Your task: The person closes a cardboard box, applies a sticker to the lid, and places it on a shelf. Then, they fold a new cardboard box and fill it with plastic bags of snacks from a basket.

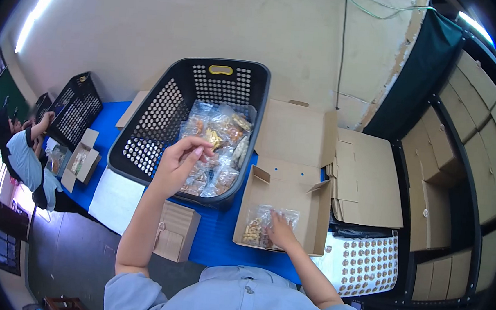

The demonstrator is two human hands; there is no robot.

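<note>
My left hand (182,164) hangs over the near part of a black plastic basket (147,109), fingers loosely curled and thumb a little apart, with nothing visible in them. Below and beyond it, the basket holds several clear plastic packets (227,121), some with brown or pale contents, and a shiny gold packet (213,138). My right hand (281,232) is inside an open cardboard box (286,187), its fingers stretched out on a clear packet. Beside those fingers lies a clear packet of pale small pieces (252,231). The box lid stands raised at the back.
Flattened cardboard boxes (371,176) are stacked on the right, behind a sheet of round stickers (368,260). A closed carton (177,231) sits at the blue table's (218,243) front edge. At far left, a co-worker (29,158) stands by another basket (77,109). Shelves of cartons (464,143) line the right.
</note>
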